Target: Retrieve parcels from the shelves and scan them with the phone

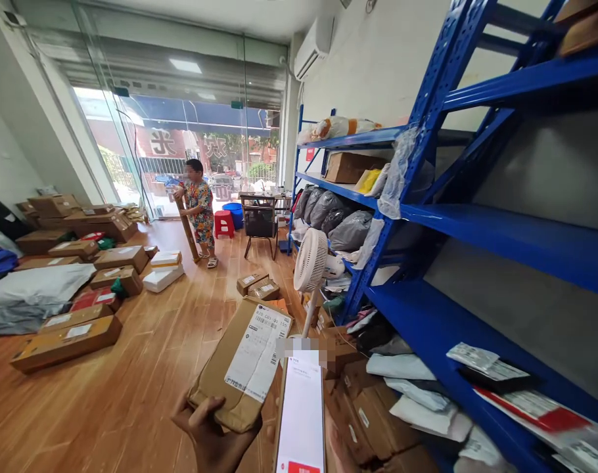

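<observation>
Blue shelving (496, 226) rises right of the fingers (205, 410); the left hand (217, 437) grips the near end of a cardboard parcel (223, 355), and the right hand (337, 437), mostly hidden, holds a lit phone (301, 410) beside it. The step seems to be presenting the label (254, 351), just beyond the left fingers, near the phone; the next move calls for steady grips.

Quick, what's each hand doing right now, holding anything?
Left hand: closed on a brown labelled parcel.
Right hand: holding a lit phone; only partly visible.
</observation>
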The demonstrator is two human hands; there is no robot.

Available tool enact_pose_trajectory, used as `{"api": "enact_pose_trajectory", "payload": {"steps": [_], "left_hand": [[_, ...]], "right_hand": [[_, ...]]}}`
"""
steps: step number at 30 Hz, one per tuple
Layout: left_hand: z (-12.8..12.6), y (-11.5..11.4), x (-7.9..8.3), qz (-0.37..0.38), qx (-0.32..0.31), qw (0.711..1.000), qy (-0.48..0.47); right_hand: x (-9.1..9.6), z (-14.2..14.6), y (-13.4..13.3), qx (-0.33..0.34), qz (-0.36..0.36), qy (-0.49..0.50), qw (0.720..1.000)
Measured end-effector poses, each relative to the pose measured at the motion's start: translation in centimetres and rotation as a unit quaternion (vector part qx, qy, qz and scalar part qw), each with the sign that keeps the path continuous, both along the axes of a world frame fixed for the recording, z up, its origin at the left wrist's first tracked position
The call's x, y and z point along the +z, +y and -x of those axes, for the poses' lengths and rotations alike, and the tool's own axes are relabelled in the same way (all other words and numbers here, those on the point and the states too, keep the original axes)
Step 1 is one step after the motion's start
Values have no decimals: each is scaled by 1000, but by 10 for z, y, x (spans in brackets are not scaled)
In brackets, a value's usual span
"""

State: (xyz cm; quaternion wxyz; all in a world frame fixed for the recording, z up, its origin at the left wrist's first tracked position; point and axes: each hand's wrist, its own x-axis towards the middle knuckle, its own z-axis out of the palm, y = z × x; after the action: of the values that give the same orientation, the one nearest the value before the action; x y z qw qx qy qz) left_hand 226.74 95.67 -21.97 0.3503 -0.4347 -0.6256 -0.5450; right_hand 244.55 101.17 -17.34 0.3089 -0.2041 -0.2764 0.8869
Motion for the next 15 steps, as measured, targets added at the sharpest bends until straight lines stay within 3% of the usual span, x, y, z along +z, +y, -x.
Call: {"api": "enact_pose_trajectory", "payload": {"steps": [3,6,10,15], "left_hand": [[39,-3,3,-10,4,1000,-10],[73,-7,7,-12,3,1000,-7],[110,-12,6,-10,4,1000,-8],[136,-13,2,-23,24,999,1]], "right_hand": [[-3,55,-5,-18,22,8,1000],[-8,91,-11,-70,59,-20,996],[-14,122,-17,-127,90,-53,986],[-13,144,-17,-118,75,-70,988]]}}
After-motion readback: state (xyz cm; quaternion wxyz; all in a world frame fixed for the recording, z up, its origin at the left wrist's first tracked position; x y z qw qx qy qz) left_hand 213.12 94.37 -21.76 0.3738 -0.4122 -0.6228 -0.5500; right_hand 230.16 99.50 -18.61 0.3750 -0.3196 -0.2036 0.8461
